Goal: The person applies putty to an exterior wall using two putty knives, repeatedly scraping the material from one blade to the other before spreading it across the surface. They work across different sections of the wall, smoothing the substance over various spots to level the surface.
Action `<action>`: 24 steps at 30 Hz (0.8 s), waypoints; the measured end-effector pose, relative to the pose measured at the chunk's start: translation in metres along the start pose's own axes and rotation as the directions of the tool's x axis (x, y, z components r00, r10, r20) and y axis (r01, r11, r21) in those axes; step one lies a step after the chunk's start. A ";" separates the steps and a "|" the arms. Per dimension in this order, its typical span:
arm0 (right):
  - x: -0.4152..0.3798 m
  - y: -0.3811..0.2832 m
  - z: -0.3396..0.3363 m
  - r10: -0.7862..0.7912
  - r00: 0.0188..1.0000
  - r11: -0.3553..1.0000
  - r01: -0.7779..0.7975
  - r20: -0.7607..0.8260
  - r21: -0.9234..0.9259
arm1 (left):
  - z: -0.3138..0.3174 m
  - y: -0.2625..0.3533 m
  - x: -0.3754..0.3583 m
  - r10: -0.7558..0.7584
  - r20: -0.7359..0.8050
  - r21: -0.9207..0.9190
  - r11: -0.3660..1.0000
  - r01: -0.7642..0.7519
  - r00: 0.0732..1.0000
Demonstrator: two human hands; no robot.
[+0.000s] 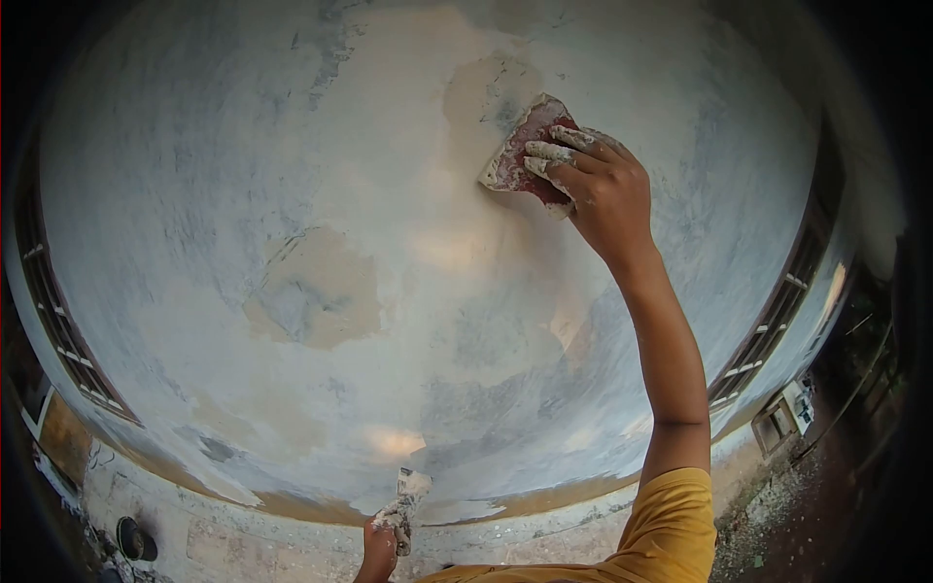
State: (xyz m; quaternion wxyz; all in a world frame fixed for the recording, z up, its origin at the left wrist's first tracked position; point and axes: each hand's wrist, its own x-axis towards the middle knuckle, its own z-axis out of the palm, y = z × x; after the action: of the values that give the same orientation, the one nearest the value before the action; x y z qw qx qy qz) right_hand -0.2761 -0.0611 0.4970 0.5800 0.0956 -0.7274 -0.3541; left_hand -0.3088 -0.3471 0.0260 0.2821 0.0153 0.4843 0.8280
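My right hand is raised against the wall, its whitened fingers closed on a red flat scraper coated with pale paste. The scraper lies against the wall beside a beige damp-looking patch. Low in the view, my left hand is wrapped round a small paste-covered putty knife, its blade pointing up. Another beige patch shows on the wall at the left of centre.
Barred windows stand at the left and right of the wall. A ledge runs along the wall's foot. A dark round container sits at the lower left. A square frame leans at the lower right, near rubble.
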 end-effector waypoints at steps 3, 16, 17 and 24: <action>0.007 -0.015 0.007 0.005 0.998 1.000 -0.005 -0.064 -0.004 | -0.007 -0.006 0.008 0.013 0.115 -0.039 0.999 -0.009 0.993; 0.011 0.004 -0.012 0.181 0.982 0.978 -0.185 -0.045 -0.095 | -0.017 -0.009 0.013 0.002 -0.011 0.051 0.999 -0.002 1.000; 0.021 0.004 -0.007 0.184 0.982 0.977 -0.187 -0.041 -0.098 | -0.013 -0.006 0.011 -0.002 -0.008 0.055 0.998 0.002 1.000; 0.027 -0.036 0.029 0.256 0.967 0.933 -0.241 0.020 -0.268 | -0.014 -0.014 0.026 -0.041 0.152 0.015 0.999 0.039 0.988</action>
State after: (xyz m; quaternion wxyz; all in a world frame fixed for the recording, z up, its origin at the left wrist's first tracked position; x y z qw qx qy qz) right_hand -0.3209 -0.0908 0.4931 0.6075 -0.0848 -0.6957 -0.3738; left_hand -0.3283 -0.3406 0.0006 0.3345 0.0704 0.4665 0.8158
